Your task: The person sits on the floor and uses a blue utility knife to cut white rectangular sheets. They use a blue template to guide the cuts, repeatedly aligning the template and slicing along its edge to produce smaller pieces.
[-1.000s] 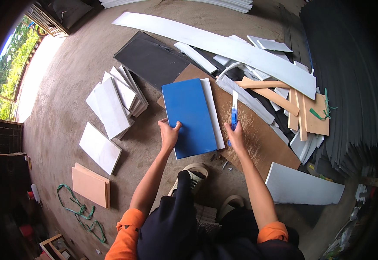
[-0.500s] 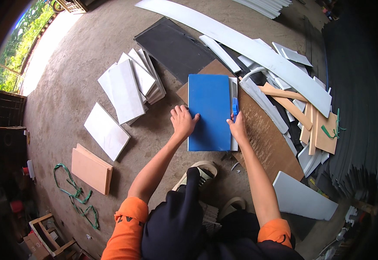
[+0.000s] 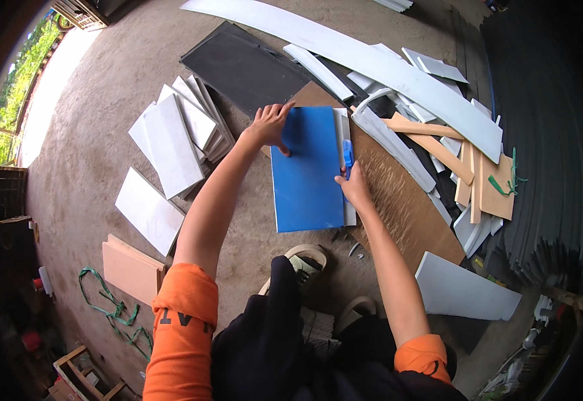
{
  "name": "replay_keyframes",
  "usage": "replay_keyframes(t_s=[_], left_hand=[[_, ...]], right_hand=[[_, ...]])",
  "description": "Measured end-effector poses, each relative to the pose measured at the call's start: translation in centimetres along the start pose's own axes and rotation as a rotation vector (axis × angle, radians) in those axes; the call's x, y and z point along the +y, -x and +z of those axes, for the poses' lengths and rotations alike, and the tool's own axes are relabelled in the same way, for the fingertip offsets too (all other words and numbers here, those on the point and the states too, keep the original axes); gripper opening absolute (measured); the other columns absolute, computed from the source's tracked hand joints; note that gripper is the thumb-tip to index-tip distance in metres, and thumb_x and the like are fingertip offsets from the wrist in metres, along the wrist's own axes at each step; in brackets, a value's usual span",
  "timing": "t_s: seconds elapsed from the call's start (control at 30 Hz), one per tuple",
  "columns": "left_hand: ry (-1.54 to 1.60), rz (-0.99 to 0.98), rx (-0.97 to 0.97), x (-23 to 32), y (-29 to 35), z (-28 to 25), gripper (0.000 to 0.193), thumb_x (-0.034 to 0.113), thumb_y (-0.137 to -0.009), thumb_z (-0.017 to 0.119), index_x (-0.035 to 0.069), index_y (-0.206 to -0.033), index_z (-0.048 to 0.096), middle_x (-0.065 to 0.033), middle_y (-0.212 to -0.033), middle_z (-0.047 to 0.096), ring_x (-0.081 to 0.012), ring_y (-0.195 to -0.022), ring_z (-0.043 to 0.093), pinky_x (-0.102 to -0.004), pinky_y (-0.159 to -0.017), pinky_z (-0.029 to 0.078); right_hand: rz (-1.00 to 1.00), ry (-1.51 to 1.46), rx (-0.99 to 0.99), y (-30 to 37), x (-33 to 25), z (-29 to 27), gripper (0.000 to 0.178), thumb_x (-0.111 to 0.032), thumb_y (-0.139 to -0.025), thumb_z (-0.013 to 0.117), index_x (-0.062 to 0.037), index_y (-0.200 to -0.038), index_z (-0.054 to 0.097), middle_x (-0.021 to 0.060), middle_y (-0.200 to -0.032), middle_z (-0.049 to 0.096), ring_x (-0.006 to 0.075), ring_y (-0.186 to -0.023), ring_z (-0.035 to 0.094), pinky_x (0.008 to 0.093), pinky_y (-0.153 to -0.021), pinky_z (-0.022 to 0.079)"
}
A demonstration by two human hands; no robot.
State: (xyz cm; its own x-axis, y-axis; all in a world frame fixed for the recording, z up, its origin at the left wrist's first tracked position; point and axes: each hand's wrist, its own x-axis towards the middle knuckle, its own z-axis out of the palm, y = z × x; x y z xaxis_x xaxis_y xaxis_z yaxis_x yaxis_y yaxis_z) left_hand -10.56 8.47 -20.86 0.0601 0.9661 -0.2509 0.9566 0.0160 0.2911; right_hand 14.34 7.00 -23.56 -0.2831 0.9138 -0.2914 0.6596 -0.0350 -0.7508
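Observation:
A blue rectangular board [image 3: 308,180] lies in front of me, with a white strip of board [image 3: 350,210] showing from under its right side. My left hand [image 3: 269,128] is at the board's upper left corner, fingers spread and thumb over the blue face. In my right hand [image 3: 356,188] is a blue-handled utility knife [image 3: 348,152], held beside the board's right edge. I cannot make out whether its blade is touching the boards. Beneath them is a scuffed brown sheet [image 3: 398,200].
White panels [image 3: 178,144] are stacked to the left, near peach-coloured boards [image 3: 131,267] and a green cord [image 3: 114,304]. A black sheet [image 3: 248,67] lies farther off. White and tan offcuts [image 3: 438,160] heap up at right, under a long white curved strip [image 3: 372,60].
My left hand has slid up from the board's left edge to its upper left corner, fingers spreading. The right hand still holds the knife. The whole view has shifted slightly.

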Motion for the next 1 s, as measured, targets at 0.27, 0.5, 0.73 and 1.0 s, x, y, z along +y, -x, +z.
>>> replay_keyframes(t_s=[0.27, 0.5, 0.73, 1.0], left_hand=[[0.139, 0.131, 0.146, 8.9, 14.3, 6.2, 0.114, 0.047, -0.042, 0.078, 0.020, -0.134, 0.017, -0.0194, -0.139, 0.005, -0.0383, -0.128, 0.003, -0.0627, -0.096, 0.008], [0.428, -0.030, 0.433, 8.8, 17.2, 10.2, 0.107, 0.023, -0.046, 0.080, 0.007, -0.132, 0.019, -0.0238, -0.136, 0.012, -0.0400, -0.119, 0.025, -0.0445, -0.098, 0.028], [0.405, 0.043, 0.443, 7.7, 17.3, 11.0, 0.107, 0.021, -0.043, 0.081, 0.006, -0.132, 0.023, -0.0206, -0.136, 0.017, -0.0368, -0.120, 0.028, -0.0430, -0.098, 0.030], [0.416, 0.068, 0.479, 7.3, 17.2, 11.2, 0.105, 0.021, -0.043, 0.081, 0.009, -0.131, 0.026, -0.0202, -0.135, 0.021, -0.0360, -0.119, 0.030, -0.0423, -0.097, 0.031]], right_hand=[[-0.011, 0.029, 0.063, 0.1, 1.0, -0.1, 0.026, -0.003, -0.069, 0.064, 0.0000, -0.087, 0.046, 0.0135, -0.087, 0.054, 0.0303, -0.084, 0.053, 0.0394, -0.073, 0.041], [-0.090, -0.021, 0.111, 1.0, 0.6, 0.2, 0.026, -0.004, -0.068, 0.065, -0.0012, -0.086, 0.046, 0.0137, -0.085, 0.053, 0.0291, -0.080, 0.053, 0.0379, -0.072, 0.041], [-0.066, -0.013, 0.113, 0.6, 1.3, 0.3, 0.027, -0.005, -0.068, 0.066, -0.0013, -0.085, 0.046, 0.0138, -0.082, 0.053, 0.0281, -0.075, 0.055, 0.0377, -0.069, 0.043], [-0.075, -0.009, 0.097, 0.8, 1.3, 0.1, 0.028, -0.007, -0.068, 0.067, -0.0020, -0.086, 0.047, 0.0130, -0.082, 0.054, 0.0268, -0.077, 0.055, 0.0366, -0.069, 0.042]])
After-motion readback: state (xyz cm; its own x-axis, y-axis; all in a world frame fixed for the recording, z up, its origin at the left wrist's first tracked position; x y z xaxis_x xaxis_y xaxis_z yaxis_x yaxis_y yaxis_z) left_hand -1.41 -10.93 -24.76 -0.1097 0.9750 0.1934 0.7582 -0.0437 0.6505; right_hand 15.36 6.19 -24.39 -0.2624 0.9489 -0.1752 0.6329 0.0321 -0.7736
